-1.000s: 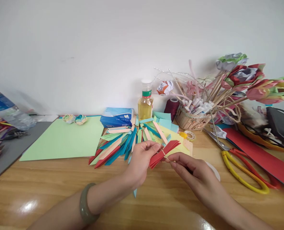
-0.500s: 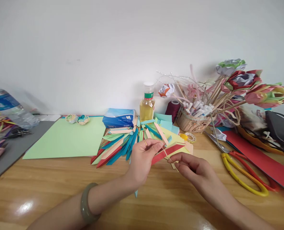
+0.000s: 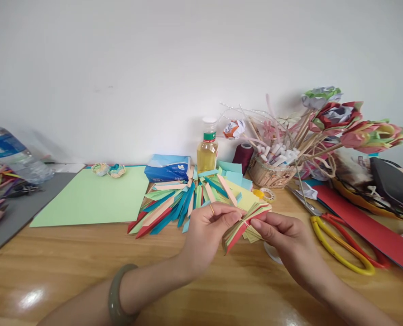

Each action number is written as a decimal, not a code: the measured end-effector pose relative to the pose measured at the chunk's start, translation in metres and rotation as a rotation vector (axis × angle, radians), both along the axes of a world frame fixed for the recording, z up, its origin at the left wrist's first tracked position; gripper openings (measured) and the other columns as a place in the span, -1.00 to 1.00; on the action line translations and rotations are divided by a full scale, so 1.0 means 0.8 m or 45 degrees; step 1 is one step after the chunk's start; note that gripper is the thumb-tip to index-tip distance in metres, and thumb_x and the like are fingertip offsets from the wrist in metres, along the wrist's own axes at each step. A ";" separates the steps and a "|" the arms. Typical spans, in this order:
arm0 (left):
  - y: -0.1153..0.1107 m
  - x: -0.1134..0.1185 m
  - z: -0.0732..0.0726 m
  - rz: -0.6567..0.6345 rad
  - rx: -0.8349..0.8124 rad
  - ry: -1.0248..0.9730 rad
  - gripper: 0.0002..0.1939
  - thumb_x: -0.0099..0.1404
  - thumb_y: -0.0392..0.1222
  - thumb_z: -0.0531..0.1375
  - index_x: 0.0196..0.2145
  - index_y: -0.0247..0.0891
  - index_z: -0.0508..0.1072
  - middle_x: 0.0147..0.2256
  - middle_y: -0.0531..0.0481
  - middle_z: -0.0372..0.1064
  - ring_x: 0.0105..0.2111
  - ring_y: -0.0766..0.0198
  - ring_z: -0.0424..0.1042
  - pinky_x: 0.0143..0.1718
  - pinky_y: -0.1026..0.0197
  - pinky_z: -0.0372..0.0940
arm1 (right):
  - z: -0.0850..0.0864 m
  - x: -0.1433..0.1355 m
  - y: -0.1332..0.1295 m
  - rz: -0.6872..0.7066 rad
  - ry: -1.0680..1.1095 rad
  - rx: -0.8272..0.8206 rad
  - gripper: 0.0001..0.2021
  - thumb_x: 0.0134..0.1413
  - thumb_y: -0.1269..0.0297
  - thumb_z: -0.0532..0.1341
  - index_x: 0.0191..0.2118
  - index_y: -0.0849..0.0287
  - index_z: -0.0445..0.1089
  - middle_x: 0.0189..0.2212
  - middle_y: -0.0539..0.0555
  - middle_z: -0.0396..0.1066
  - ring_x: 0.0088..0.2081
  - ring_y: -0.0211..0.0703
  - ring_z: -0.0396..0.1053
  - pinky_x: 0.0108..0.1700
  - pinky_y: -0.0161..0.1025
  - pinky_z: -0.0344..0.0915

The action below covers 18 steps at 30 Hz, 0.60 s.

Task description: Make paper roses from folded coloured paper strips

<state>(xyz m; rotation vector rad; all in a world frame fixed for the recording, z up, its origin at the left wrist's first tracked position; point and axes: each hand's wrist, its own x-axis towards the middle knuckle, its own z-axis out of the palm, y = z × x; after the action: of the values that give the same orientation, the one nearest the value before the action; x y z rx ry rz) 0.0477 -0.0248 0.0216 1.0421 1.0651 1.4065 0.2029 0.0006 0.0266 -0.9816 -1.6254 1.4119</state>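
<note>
Between both hands is a small stack of red, green and yellow folded paper (image 3: 235,234), with a thin string across its middle. My left hand (image 3: 208,233) pinches at the string and the stack's left side, its fingers closed. Thumb and fingers of my right hand (image 3: 283,233) are closed on the stack's right side. Behind the hands lies a pile of coloured paper strips (image 3: 165,206) in blue, red, peach and green. Some small yellow paper pieces (image 3: 252,234) lie under the held stack.
Green sheets (image 3: 96,199) lie at the left. A tissue pack (image 3: 167,167), a bottle of yellow liquid (image 3: 207,151) and a basket of markers and paper flowers (image 3: 272,172) stand at the back. Large scissors (image 3: 344,244) and a red sheet (image 3: 367,226) lie at the right.
The paper stack has tilted, showing its layered edges. My right hand has come in from the string onto the stack, and the hands are closer together.
</note>
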 end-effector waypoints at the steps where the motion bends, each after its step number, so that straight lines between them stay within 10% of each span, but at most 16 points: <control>1: 0.000 -0.002 0.002 -0.019 0.060 0.064 -0.91 0.12 -0.25 0.23 -0.44 -0.22 0.57 -0.40 0.00 0.49 -0.34 0.28 0.41 -0.24 0.27 0.27 | 0.000 0.001 0.001 -0.004 0.018 0.009 -0.79 -0.03 0.08 0.25 -0.37 0.08 0.52 -0.45 -0.01 0.51 -0.37 -0.18 0.43 -0.24 -0.29 0.35; 6: 0.004 -0.014 0.017 -0.130 0.270 0.331 -0.91 0.12 -0.27 0.24 -0.41 -0.19 0.57 -0.40 -0.01 0.47 -0.36 0.30 0.40 -0.29 0.29 0.27 | 0.006 0.005 0.004 -0.009 0.018 0.078 -0.83 -0.05 0.11 0.27 -0.43 0.06 0.53 -0.51 -0.04 0.50 -0.40 -0.19 0.43 -0.27 -0.33 0.36; 18: 0.013 -0.024 0.024 -0.723 -0.139 0.045 -0.61 0.01 -0.13 0.33 -0.29 -0.21 0.22 -0.36 0.03 0.34 -0.40 0.31 0.42 -0.38 0.28 0.25 | 0.008 0.009 0.008 -0.051 -0.014 0.087 -0.78 -0.05 0.08 0.26 -0.50 0.11 0.51 -0.62 -0.05 0.39 -0.48 -0.25 0.34 -0.37 -0.36 0.30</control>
<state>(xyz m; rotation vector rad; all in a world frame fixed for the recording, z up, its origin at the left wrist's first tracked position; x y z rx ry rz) 0.0288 -0.0144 0.0412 1.1752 0.7743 0.8658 0.2099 0.0068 0.0333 -0.9785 -1.6420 1.3176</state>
